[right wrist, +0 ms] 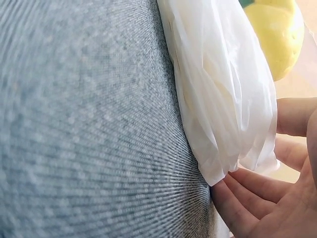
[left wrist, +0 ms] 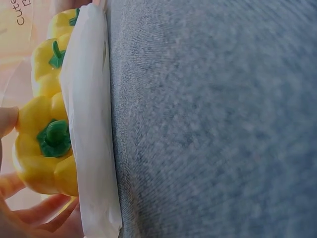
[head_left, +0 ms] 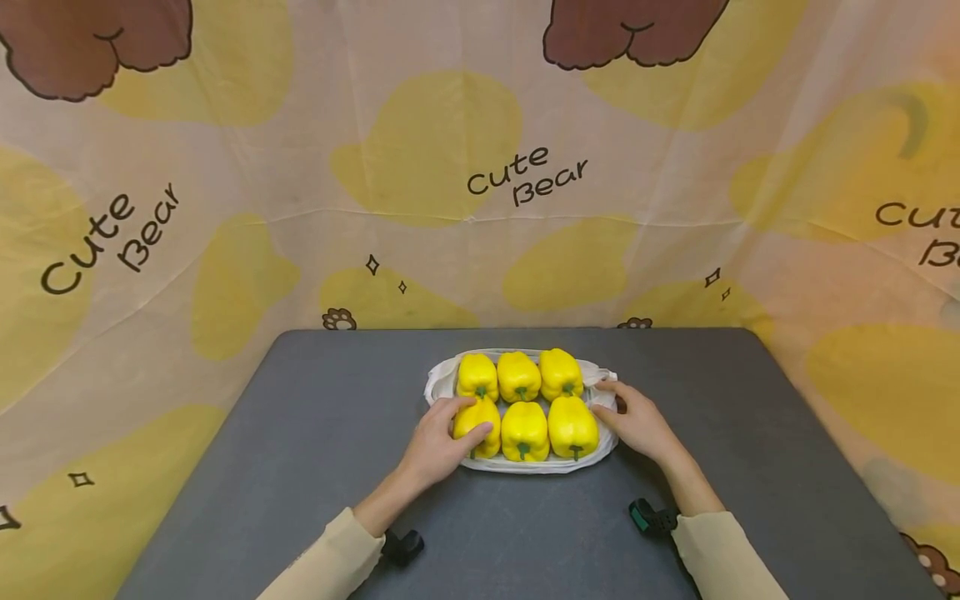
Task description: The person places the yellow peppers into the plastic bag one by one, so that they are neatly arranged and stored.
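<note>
Yellow bell peppers (head_left: 525, 429) with green stems stand in two rows inside a white plastic bag (head_left: 525, 468), its edge rolled down around them. My left hand (head_left: 437, 443) grips the front left pepper (left wrist: 29, 158), thumb on one side and fingers around the other. On the opposite end, my right hand (head_left: 643, 423) holds the bag's edge between thumb and fingers. The right wrist view shows those fingers (right wrist: 247, 198) under the crinkled plastic, with the thumb on the inner side.
The bag lies toward the back of a dark grey table (head_left: 337, 417). Behind and beside the table hangs a printed cloth (head_left: 420, 150) with "Cute Bear" lettering. Black straps with small devices (head_left: 652, 517) sit on both wrists, below the beige sleeves.
</note>
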Demonstrator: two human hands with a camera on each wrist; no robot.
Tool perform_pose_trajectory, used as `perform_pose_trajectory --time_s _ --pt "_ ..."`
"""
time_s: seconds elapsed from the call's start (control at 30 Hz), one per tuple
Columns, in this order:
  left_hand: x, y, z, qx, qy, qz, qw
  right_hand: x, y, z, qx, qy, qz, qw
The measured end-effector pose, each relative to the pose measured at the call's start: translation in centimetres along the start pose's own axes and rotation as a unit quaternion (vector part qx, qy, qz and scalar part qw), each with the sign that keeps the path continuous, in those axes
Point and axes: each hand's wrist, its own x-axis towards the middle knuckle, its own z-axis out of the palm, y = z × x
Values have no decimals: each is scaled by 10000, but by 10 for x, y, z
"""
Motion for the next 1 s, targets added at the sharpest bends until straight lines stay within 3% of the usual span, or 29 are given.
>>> perform_pose_trajectory --time_s 0.3,0.73,1.0 --pt "3 -1 1 103 -12 -41 9999 1 0 0 -34 2 -13 10000" --pt "4 2 -12 182 -83 320 9993 1 -6 -7 -190 36 -298 9994" --pt "4 1 -30 -51 158 942 9954 -7 -7 -13 -266 35 -592 9979"
